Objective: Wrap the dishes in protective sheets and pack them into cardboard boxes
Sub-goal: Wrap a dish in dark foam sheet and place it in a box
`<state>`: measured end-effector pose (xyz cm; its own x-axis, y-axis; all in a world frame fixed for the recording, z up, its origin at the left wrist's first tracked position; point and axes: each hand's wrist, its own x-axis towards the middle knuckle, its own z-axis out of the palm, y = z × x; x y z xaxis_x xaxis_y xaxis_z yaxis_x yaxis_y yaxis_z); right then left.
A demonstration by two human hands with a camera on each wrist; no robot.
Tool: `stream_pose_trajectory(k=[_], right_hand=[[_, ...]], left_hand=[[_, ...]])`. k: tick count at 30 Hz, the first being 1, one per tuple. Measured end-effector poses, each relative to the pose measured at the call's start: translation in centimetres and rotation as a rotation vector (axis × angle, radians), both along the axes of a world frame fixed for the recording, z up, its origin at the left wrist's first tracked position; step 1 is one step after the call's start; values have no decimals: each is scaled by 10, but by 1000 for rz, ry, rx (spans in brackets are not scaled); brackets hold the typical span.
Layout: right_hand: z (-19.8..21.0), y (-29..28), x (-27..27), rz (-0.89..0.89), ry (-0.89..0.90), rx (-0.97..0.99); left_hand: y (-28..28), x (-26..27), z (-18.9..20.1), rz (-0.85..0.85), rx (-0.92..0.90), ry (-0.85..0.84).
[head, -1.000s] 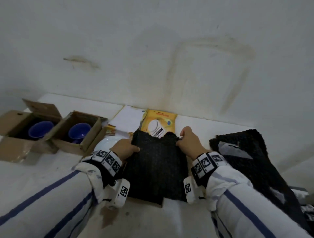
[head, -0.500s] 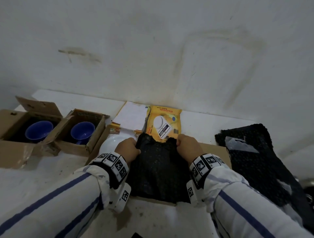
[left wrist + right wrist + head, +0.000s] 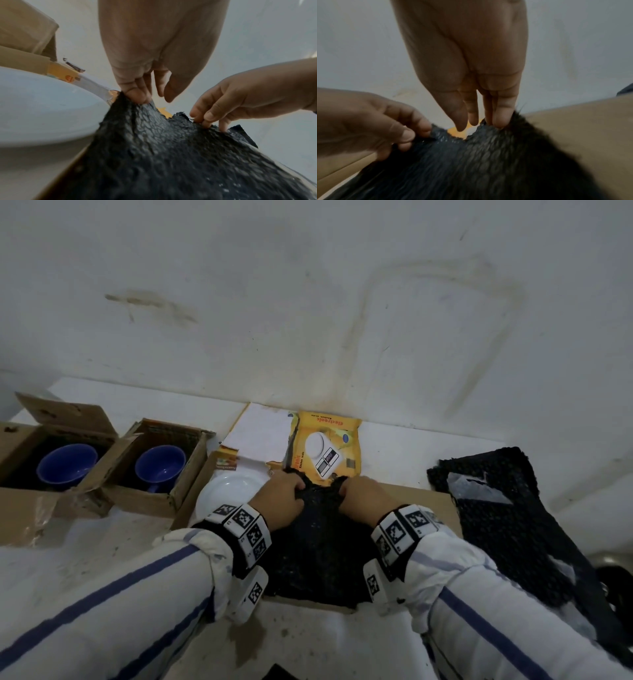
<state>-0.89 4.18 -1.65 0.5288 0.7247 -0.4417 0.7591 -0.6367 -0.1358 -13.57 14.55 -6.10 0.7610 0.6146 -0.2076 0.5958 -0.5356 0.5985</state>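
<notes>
A black bubble-wrap sheet lies over a flat piece of cardboard in front of me. My left hand pinches its far edge on the left, shown close in the left wrist view. My right hand pinches the same edge on the right. The sheet bunches up between the two hands. A white plate lies just left of my left hand, partly hidden by my wrist. What the sheet covers is hidden.
Two open cardboard boxes, each with a blue cup inside, stand at the left. A flattened yellow scale box lies against the wall. More black sheets lie at the right.
Both hands have drawn the sheet's far edge inward and closer together, bunching it. The head view has shifted, so the plate and yellow box show more.
</notes>
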Motion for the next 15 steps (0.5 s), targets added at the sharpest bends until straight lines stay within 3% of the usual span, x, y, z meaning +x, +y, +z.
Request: stream_pose_trajectory(k=[8,11,15], right_hand=[[-39,13,-16,-63,154,-154],[-51,17,-14,-92,143,-206],[-58,23,-15,-94,105,-254]], left_hand=[[-8,13,-18,-129,283,295],[-11,15,-21,-179,399,324],[-7,17,-22,-284,398,307]])
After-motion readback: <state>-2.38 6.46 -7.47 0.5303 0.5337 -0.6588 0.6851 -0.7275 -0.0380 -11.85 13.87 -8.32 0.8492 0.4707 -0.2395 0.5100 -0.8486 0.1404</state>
